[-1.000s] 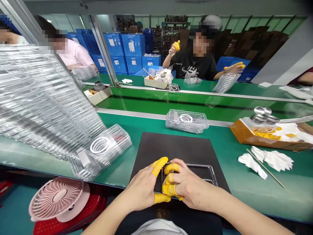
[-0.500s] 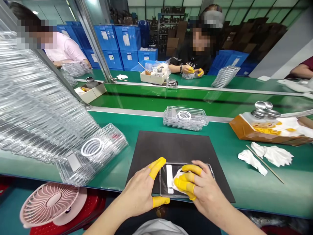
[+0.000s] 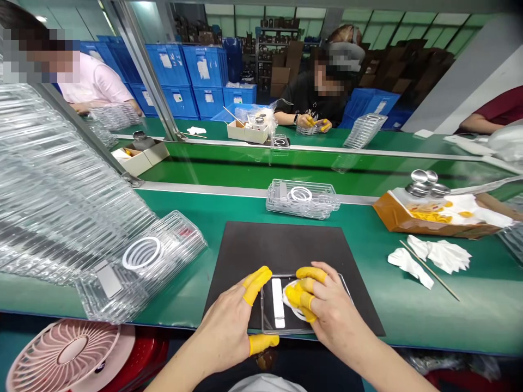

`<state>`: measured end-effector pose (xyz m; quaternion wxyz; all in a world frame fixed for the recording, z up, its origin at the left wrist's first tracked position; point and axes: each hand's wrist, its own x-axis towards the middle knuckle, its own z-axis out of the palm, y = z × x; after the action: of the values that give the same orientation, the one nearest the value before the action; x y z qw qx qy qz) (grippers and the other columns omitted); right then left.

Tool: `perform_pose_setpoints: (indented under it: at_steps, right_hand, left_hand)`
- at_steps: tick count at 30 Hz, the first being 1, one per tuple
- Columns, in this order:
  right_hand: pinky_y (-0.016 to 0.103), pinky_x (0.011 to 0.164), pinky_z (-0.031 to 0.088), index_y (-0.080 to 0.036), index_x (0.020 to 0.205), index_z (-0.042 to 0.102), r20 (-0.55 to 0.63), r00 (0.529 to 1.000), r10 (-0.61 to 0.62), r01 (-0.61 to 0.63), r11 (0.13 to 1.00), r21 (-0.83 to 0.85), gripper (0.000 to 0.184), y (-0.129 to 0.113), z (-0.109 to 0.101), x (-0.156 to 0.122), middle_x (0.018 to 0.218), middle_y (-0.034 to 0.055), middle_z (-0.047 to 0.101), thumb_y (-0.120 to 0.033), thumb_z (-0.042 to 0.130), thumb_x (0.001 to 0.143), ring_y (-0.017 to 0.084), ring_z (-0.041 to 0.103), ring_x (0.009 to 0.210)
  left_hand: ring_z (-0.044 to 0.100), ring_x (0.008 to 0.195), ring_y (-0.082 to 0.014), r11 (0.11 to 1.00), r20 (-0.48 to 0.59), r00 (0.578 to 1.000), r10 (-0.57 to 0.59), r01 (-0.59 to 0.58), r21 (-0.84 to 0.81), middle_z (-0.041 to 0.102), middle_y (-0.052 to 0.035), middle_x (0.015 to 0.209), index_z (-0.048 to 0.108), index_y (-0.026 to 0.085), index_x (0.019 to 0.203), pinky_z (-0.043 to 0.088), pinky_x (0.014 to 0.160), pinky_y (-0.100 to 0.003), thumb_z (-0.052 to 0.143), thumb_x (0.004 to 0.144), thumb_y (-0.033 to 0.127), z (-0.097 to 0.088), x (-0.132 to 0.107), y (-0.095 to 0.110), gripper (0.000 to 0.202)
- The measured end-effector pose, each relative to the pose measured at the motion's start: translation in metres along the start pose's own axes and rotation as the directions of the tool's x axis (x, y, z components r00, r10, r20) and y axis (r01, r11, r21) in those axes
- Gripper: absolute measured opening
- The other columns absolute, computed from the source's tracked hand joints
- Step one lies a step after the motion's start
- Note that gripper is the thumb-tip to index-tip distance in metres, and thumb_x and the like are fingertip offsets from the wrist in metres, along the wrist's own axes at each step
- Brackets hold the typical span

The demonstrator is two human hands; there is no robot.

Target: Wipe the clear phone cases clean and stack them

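Note:
A clear plastic case [image 3: 278, 321] with a white strip and a white ring inside lies on the black mat [image 3: 290, 250] at the table's near edge. My left hand [image 3: 229, 324], with yellow finger cots, braces the case's left edge between forefinger and thumb. My right hand [image 3: 322, 305], also in yellow cots, has its fingers curled and pressed down on the white ring [image 3: 292, 296] in the case.
A long leaning row of clear cases [image 3: 81, 218] fills the left. A small stack of cases [image 3: 302, 198] sits beyond the mat. White cloths [image 3: 433, 256], a thin stick [image 3: 431, 270] and a cardboard box [image 3: 412, 218] lie right. Several people work across the conveyor. A pink fan [image 3: 69, 354] stands below left.
My right hand slid right off the case's left part onto the white ring, uncovering the white strip. The view shifted slightly; the person opposite lowered both hands.

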<state>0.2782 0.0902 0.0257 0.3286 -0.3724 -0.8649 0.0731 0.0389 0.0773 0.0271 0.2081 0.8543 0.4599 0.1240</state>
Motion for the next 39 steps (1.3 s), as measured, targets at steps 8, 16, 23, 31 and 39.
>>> perform_pose_setpoints:
  at_steps: [8,16,23,31,39]
  right_hand:
    - [0.043,0.114,0.019,-0.028,0.081,0.063,-0.016,1.000,-0.009,0.010,0.999,0.045,0.020,0.001,0.006,0.002,0.083,-0.0047,0.067,-0.010,0.053,0.080,0.016,0.057,0.093]
    - [0.043,0.115,0.013,-0.027,0.084,0.062,0.213,0.959,-0.189,0.174,0.981,0.086,0.019,0.007,-0.010,0.009,0.088,-0.0057,0.068,-0.011,0.050,0.082,0.016,0.054,0.100]
    - [0.043,0.112,0.021,-0.029,0.088,0.064,0.238,0.956,-0.171,0.147,0.982,0.118,0.024,0.023,-0.021,-0.009,0.092,-0.0063,0.068,-0.010,0.051,0.081,0.016,0.055,0.102]
    - [0.041,0.105,0.031,-0.024,0.100,0.064,0.112,0.991,-0.076,0.074,0.997,0.024,0.026,0.018,-0.028,-0.020,0.093,-0.0008,0.068,-0.007,0.051,0.084,0.016,0.058,0.096]
    - [0.041,0.103,0.032,-0.022,0.093,0.064,-0.119,0.988,0.094,-0.115,0.976,-0.185,0.026,0.006,-0.005,-0.013,0.086,0.0019,0.064,-0.004,0.048,0.084,0.018,0.057,0.093]
  left_hand:
    - [0.052,0.128,-0.0345,1.000,-0.014,1.000,0.012,-0.012,0.026,0.049,-0.0179,0.143,-0.008,0.028,0.149,0.050,0.100,-0.050,0.082,0.072,0.035,0.002,-0.003,-0.001,0.119]
    - [0.053,0.127,-0.0310,1.000,0.013,1.000,-0.016,0.016,-0.017,0.047,-0.0153,0.146,0.003,0.029,0.148,0.048,0.103,-0.047,0.083,0.071,0.033,-0.002,-0.001,0.000,0.111]
    - [0.052,0.128,-0.0308,0.999,-0.029,1.000,0.000,-0.001,-0.047,0.046,-0.0119,0.147,0.007,0.032,0.149,0.048,0.104,-0.046,0.080,0.073,0.028,-0.001,-0.002,0.000,0.106]
    - [0.049,0.131,-0.0321,0.999,-0.024,1.000,-0.011,0.010,-0.039,0.042,-0.0128,0.150,0.002,0.031,0.151,0.049,0.104,-0.048,0.076,0.077,0.025,-0.002,-0.003,0.001,0.105]
    - [0.055,0.125,-0.0323,1.000,-0.053,0.999,-0.005,0.005,-0.005,0.050,-0.0156,0.143,0.006,0.029,0.151,0.051,0.100,-0.049,0.076,0.074,0.023,0.002,-0.003,-0.001,0.105]
